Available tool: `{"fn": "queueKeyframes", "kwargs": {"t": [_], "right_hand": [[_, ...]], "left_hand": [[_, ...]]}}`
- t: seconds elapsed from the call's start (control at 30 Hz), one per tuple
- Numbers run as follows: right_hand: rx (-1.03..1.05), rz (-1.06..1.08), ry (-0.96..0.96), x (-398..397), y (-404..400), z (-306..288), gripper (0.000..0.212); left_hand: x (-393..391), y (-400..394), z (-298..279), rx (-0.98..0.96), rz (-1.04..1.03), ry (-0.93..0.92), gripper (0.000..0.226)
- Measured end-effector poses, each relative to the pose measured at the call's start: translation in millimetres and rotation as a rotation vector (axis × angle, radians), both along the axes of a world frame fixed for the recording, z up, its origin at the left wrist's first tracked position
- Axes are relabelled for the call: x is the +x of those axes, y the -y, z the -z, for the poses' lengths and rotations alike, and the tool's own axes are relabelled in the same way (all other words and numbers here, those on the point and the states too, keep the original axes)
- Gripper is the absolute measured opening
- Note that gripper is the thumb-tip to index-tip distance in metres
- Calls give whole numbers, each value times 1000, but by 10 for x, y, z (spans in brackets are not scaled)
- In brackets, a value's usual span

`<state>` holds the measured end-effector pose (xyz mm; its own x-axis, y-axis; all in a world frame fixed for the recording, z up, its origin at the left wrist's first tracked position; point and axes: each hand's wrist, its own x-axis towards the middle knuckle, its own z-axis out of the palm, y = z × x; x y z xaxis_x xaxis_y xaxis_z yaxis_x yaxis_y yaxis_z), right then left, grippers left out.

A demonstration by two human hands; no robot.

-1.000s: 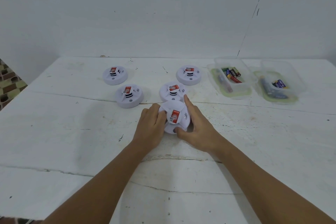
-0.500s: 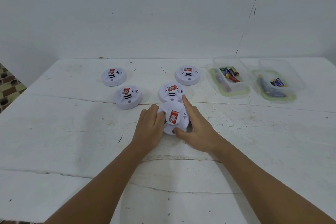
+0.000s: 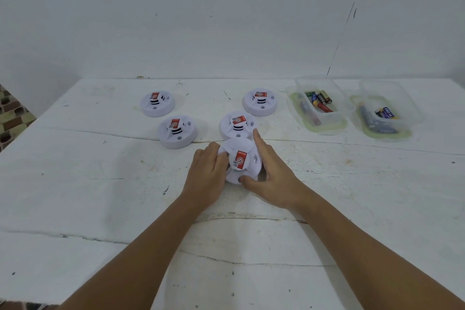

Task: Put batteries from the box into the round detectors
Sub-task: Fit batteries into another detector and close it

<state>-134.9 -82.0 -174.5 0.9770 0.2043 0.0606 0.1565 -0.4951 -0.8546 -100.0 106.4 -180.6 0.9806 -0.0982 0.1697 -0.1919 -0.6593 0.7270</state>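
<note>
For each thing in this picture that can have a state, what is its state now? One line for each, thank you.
Nearest detector: tilted, held between both hands.
Left hand: grips the detector's left side.
Right hand: holds its right side, thumb on the front rim.
Other four detectors: flat on the table, untouched.
Left box: open, with several batteries inside.
Right box: open, with batteries inside.

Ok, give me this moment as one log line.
step: handling nearest detector | left hand: grips it | right hand: grips it | batteries: in box
</note>
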Motion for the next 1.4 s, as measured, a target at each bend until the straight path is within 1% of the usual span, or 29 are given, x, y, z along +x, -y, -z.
{"fn": "queueKeyframes", "kwargs": {"t": [0.23,0.37,0.47,0.5,0.53,0.57,0.6,0.63,0.67,0.7,0.73,0.77,0.8,0.83,0.87,0.9,0.93,0.97,1.0,1.03,1.07,1.1,1.13,1.17,1.2,1.27,1.33,1.37,1.4], "right_hand": [[-11,-8,16,15,9,4,107],[11,-4,10,15,0,6,103],[17,-4,17,12,1,13,102],[16,-5,17,12,4,15,102],[13,-7,18,10,5,11,102],[7,-8,18,10,6,6,101],[3,-8,17,8,7,-2,101],[-1,-7,16,8,6,-8,100],[-5,-6,15,6,5,-13,100],[-8,-5,15,5,4,-15,101],[-9,-4,15,3,3,-15,101],[-6,-3,14,1,3,-14,102],[-2,-2,14,-2,2,-16,103],[0,-2,15,-3,0,-17,103],[0,-4,17,-6,-2,-21,102],[-1,-5,19,-7,-5,-23,101],[0,-5,21,-11,-6,-22,101],[2,-4,24,-16,-5,-22,100],[0,-2,27,-19,-3,-21,100],[-6,0,28,-20,-3,-21,100],[-12,0,27,-19,-4,-21,101],[-14,0,23,-17,-6,-20,101],[-13,1,21,-16,-7,-19,102],[-11,4,20,-15,-7,-13,102],[-12,7,19,-15,-4,-4,102],[-22,13,23,-15,7,18,103],[-32,11,28,-6,14,26,104],[-35,11,28,1,14,30,105],[-35,11,26,6,15,30,105]], "left_hand": [[0,7,3,5,17,36,9],[2,-4,35,101,49,131,9],[24,-16,71,255,71,244,8],[21,-20,49,242,63,243,7],[17,-27,32,248,79,264,12],[-21,-14,-4,225,114,215,21],[-22,-18,26,283,158,277,25],[1,-32,43,285,173,283,23],[-1,-26,8,323,136,266,17],[20,-39,23,372,96,335,11],[15,-40,24,405,124,384,7],[-11,-35,37,434,177,375,6],[-7,-53,66,489,184,403,8],[-2,-50,58,484,162,398,12],[1,-48,72,468,164,440,15],[1,-52,59,427,147,434,12],[-18,-62,62,426,164,388,10],[-50,-55,57,427,174,367,19],[-18,-60,74,410,170,430,26],[-3,-59,83,399,194,418,27],[-10,-40,57,388,180,348,22],[8,-27,51,322,141,346,13],[31,-27,96,320,86,355,10],[52,-42,145,297,66,367,14],[50,-45,166,311,103,352,20],[35,-46,187,338,149,435,28],[33,-35,156,280,122,397,21],[38,-32,139,305,106,391,16],[37,-23,119,333,102,424,16]]}}
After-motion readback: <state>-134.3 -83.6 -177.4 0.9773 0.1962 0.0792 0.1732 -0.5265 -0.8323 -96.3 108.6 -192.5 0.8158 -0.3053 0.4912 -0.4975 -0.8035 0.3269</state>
